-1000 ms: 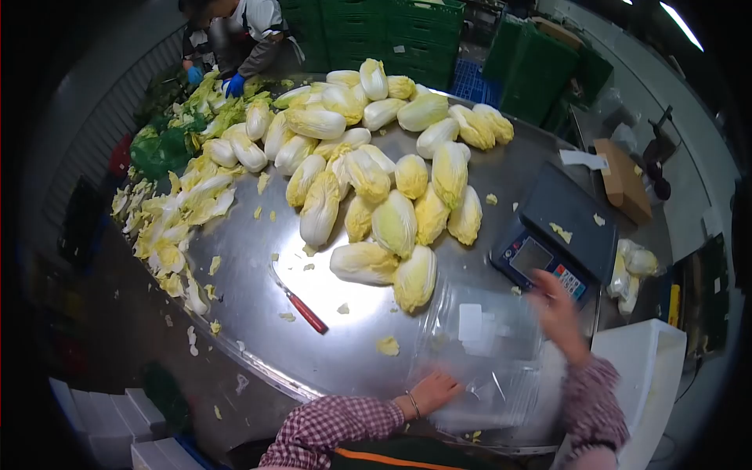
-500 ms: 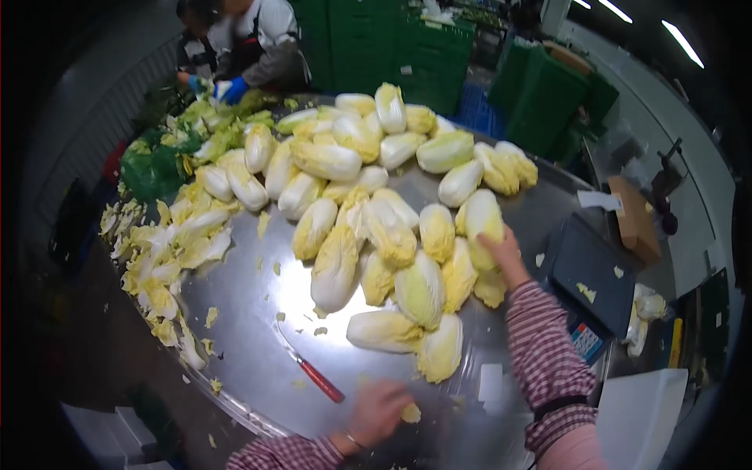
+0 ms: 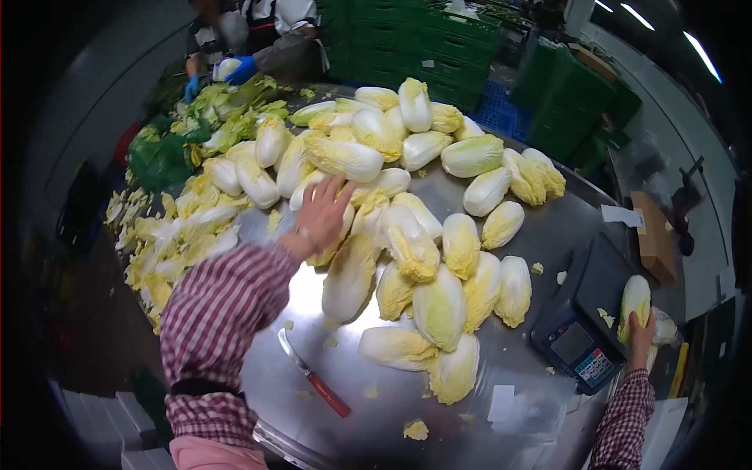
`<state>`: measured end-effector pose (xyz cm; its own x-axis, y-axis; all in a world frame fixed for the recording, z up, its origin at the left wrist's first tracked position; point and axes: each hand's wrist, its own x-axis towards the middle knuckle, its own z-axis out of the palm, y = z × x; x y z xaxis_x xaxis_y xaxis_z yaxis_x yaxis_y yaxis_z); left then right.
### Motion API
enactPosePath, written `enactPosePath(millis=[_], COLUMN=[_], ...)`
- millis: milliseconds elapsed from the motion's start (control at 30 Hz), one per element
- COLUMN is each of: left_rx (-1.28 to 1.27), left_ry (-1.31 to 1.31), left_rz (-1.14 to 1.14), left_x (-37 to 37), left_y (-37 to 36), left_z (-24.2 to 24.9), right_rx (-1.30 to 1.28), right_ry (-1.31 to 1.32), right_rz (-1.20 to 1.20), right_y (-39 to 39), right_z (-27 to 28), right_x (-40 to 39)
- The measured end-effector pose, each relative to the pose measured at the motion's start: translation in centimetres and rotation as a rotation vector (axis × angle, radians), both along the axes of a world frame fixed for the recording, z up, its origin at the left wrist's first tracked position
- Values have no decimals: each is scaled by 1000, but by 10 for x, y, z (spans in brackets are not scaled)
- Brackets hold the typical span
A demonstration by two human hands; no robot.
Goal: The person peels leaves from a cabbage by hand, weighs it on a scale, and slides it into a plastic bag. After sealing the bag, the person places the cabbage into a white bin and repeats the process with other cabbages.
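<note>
Cabbage (image 3: 634, 305) sitting upright in the right hand (image 3: 641, 333) at 4 o'clock, fingers curling around its base and gripping it, held over the right end of the scale (image 3: 583, 313) platform; cannot tell whether it is touching the platform. Left hand (image 3: 323, 213) stretching up toward 11 o'clock into the cabbage pile (image 3: 407, 204), fingers spread loose, palm lying on a head there, nothing clasped. Pile covering the middle and 12 o'clock part of the steel table (image 3: 266, 313). Knife (image 3: 315, 383) with red handle lying at 7 o'clock on bare steel, apart from both hands. Trimmed leaves (image 3: 168, 243) running along the 9 o'clock edge. Another person's blue-gloved hand (image 3: 239, 70) working greens at 11 o'clock. Green crates (image 3: 407, 35) stacking up at 12 o'clock behind the table. Cardboard box (image 3: 654, 235) lying at 3 o'clock past the scale.
</note>
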<state>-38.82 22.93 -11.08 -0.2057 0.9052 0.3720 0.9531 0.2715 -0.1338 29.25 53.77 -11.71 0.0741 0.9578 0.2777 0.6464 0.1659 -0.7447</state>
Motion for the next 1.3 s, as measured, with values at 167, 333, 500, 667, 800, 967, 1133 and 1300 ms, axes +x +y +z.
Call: enactPosePath(millis=[167,333,500,667,800,967,1133,1300], left_rx=[-249,-284,-68,520,1004,1155,945,845], left_ry=[-49,102,105,-257,-1475,-2222,-2404,-2569], left_rz=[106,187,120,-55,-17,6,-75,24], left_x=[-84,-75,-78,-38,20,146,189,248], left_y=[105,145,127,78,1,-99,-169,-119], left_z=[-26,-63,-74,-26,43,112,98,107], right_rx=[-323,-208,-409,-238,-98,-327,-417,-441], right_ry=[356,171,281,157,24,-287,565,817], right_rz=[-71,-400,-579,-294,-33,-252,241,419], right_y=[-64,-201,-304,-258,-141,-44,-42,-117], right_z=[32,40,23,29,46,33,31,-1], right_x=[-4,12,28,16,-36,-71,-75,-223])
